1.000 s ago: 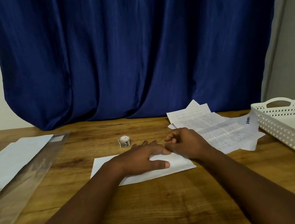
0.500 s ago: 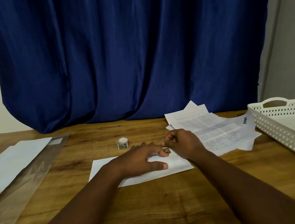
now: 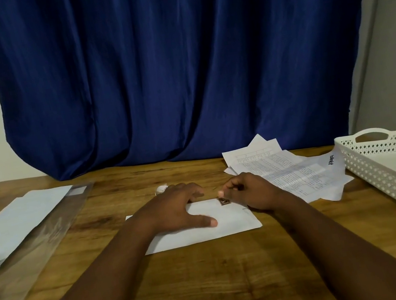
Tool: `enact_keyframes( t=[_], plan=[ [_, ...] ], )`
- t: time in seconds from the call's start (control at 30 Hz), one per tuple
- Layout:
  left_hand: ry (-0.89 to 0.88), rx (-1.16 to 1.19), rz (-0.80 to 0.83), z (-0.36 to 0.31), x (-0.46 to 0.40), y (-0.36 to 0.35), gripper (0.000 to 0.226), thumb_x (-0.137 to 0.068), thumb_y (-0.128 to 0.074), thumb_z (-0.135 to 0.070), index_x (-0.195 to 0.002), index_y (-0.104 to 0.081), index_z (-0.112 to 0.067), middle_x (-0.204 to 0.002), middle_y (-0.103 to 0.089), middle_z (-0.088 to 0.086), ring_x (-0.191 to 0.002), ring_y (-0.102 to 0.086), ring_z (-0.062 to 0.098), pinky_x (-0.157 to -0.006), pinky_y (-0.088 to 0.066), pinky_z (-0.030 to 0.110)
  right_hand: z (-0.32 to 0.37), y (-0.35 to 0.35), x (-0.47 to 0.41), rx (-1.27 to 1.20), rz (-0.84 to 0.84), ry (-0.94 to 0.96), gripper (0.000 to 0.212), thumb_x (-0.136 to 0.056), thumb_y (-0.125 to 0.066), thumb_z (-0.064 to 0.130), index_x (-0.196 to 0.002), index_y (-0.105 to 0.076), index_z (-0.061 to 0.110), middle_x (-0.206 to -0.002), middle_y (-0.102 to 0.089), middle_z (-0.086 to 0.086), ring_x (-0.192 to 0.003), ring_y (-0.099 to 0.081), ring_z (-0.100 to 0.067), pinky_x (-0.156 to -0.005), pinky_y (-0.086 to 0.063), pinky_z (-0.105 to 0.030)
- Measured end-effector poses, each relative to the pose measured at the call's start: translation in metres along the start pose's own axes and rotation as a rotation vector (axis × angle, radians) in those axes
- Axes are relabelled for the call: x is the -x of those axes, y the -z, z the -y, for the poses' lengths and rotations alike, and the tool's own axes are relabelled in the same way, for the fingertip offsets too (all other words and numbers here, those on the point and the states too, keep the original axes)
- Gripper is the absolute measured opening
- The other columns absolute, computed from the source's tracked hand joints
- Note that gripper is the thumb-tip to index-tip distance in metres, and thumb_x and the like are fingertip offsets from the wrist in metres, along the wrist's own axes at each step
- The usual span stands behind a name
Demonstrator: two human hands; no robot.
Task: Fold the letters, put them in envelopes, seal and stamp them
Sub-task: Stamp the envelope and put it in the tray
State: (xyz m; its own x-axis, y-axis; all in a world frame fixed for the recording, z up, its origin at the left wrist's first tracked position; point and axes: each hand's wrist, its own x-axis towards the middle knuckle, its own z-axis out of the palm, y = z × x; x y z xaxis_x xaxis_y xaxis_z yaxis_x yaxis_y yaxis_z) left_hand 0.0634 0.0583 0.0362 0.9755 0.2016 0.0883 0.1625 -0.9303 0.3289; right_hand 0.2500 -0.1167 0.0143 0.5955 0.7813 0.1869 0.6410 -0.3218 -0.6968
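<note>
Blue curtain hanging across twelve o'clock, behind a wooden bench. White perforated basket at three o'clock on the bench; clear plastic sleeve with white envelopes at nine o'clock. Loose printed letters fanned at two o'clock, just beside the right hand. White envelope lying flat at the centre, under both hands. Left hand pressed flat on the envelope's nine o'clock half, fingers straight and spread apart, thumb stretched toward five o'clock on the paper. Right hand resting at the envelope's two o'clock corner, fingers curled together; cannot tell whether anything is pinched there. Small dark stamp sitting on the envelope near its twelve o'clock edge, just below the right fingertips, well apart from the left thumb. Small white roll at eleven o'clock, partly hidden behind the left hand.
</note>
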Motion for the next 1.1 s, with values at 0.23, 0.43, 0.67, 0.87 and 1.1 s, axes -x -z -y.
enact_keyframes(
  t=[0.23, 0.43, 0.67, 0.87, 1.1],
  plan=[
    [-0.050, 0.107, -0.013, -0.003, -0.001, -0.002, 0.101, -0.050, -0.082, -0.085, -0.137, -0.037, -0.062, -0.137, -0.043, -0.027, -0.123, -0.046, 0.002, -0.098, -0.050, 0.036, 0.015, -0.006, 0.007, 0.051, 0.034, 0.082, 0.052, -0.074, -0.069, 0.076, -0.106, -0.079, 0.036, -0.098, -0.075, 0.021, -0.095, -0.068, -0.003, -0.083, -0.056, -0.028],
    [-0.201, 0.061, -0.146, -0.016, 0.002, -0.003, 0.111, -0.052, -0.088, -0.076, -0.145, -0.028, -0.064, -0.138, -0.038, -0.030, -0.129, -0.041, 0.003, -0.097, -0.044, 0.032, 0.027, 0.008, 0.010, -0.061, 0.160, 0.139, 0.023, -0.084, -0.084, 0.040, -0.098, -0.082, 0.022, -0.086, -0.080, 0.013, -0.075, -0.073, -0.004, -0.066, -0.056, -0.021],
    [-0.335, -0.042, -0.828, -0.023, 0.000, 0.012, 0.062, -0.087, -0.075, -0.051, -0.142, -0.057, -0.029, -0.137, -0.053, -0.001, -0.130, -0.045, 0.019, -0.113, -0.036, 0.049, 0.019, 0.042, 0.014, -0.174, -0.024, -0.026, 0.022, -0.089, -0.081, 0.033, -0.102, -0.073, 0.017, -0.081, -0.078, 0.005, -0.057, -0.067, -0.002, -0.053, -0.050, -0.016],
    [-0.271, 0.031, -0.738, -0.016, -0.006, -0.004, 0.065, -0.093, -0.062, -0.053, -0.151, -0.041, -0.031, -0.147, -0.043, -0.006, -0.134, -0.039, 0.013, -0.111, -0.042, 0.047, 0.026, 0.058, 0.028, -0.358, -0.495, 0.037, 0.010, -0.095, -0.075, 0.025, -0.099, -0.066, 0.023, -0.100, -0.077, 0.002, -0.083, -0.073, -0.008, -0.065, -0.050, -0.020],
    [-0.218, 0.073, -0.140, 0.001, -0.017, -0.028, 0.087, -0.091, -0.060, -0.070, -0.163, -0.026, -0.035, -0.170, -0.024, -0.004, -0.155, -0.025, 0.018, -0.124, -0.024, 0.036, 0.029, 0.101, 0.078, -0.411, -0.686, -0.003, 0.008, -0.094, -0.075, 0.017, -0.100, -0.069, 0.016, -0.067, -0.075, 0.016, -0.055, -0.066, 0.004, -0.050, -0.050, -0.012]
  ],
)
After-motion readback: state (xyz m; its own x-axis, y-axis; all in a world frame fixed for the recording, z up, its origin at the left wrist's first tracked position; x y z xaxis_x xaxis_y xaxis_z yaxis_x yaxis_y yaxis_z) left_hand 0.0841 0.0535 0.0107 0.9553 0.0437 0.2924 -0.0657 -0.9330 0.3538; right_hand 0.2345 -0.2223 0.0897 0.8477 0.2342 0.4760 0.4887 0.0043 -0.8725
